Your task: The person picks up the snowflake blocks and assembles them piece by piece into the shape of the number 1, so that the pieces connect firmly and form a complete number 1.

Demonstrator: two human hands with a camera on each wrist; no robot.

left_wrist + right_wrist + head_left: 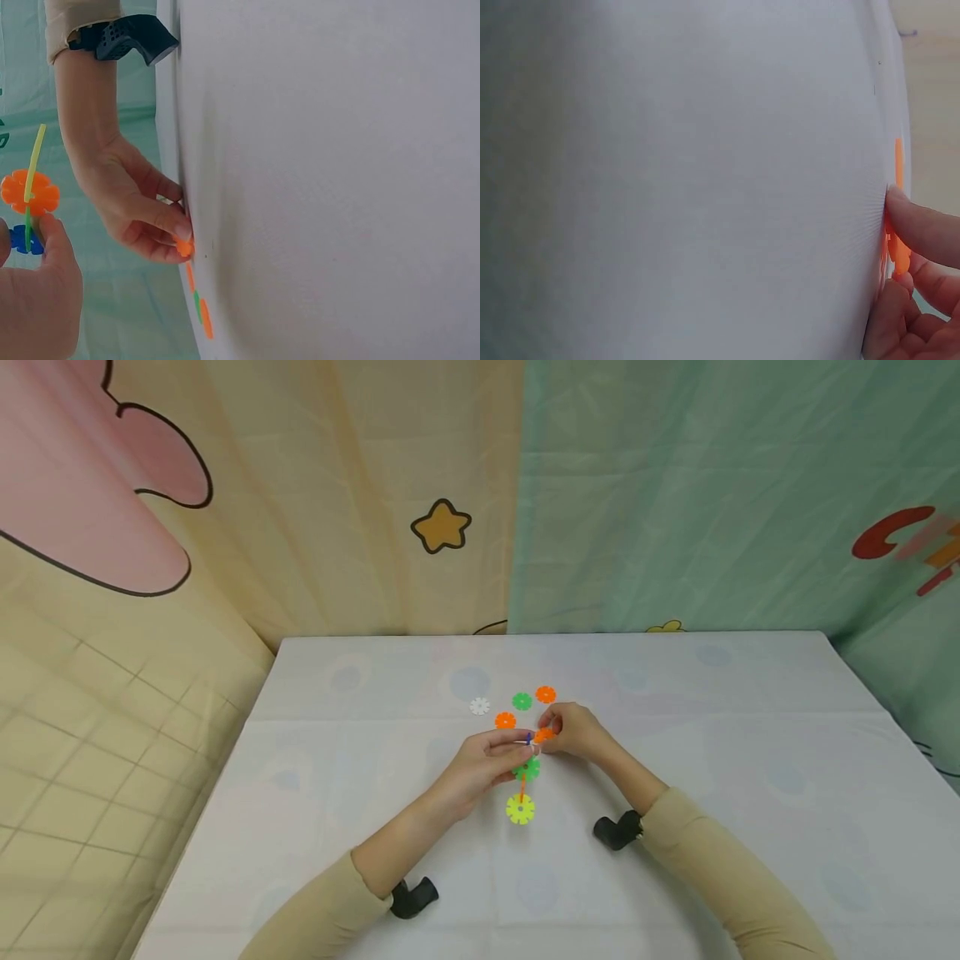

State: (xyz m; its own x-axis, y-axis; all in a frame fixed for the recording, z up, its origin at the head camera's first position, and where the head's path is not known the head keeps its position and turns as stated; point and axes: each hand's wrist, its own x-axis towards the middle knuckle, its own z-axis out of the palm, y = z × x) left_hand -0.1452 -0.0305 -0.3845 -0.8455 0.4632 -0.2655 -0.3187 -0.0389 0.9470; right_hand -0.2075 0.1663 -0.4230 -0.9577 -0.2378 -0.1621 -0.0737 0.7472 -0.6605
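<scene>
In the head view, my left hand (476, 766) pinches a string of notched plastic discs slotted together. A green disc (530, 769), an edge-on orange one (522, 788) and a yellow disc (520, 810) hang below its fingers. The left wrist view shows a blue disc (27, 238) between thumb and fingers, partly hidden, with a green disc (28, 221) edge-on above it. Just to the right, my right hand (576, 731) pinches a loose orange disc (545, 735) between thumb and fingers, seen close to the table surface in the right wrist view (901, 259).
Beyond the hands, a white disc (479, 706), an orange disc (506, 720), a green disc (522, 701) and another orange disc (546, 694) lie on the white-covered table (360, 693). Patterned curtains (360, 485) hang behind the far edge. A black device (618, 831) sits at each wrist.
</scene>
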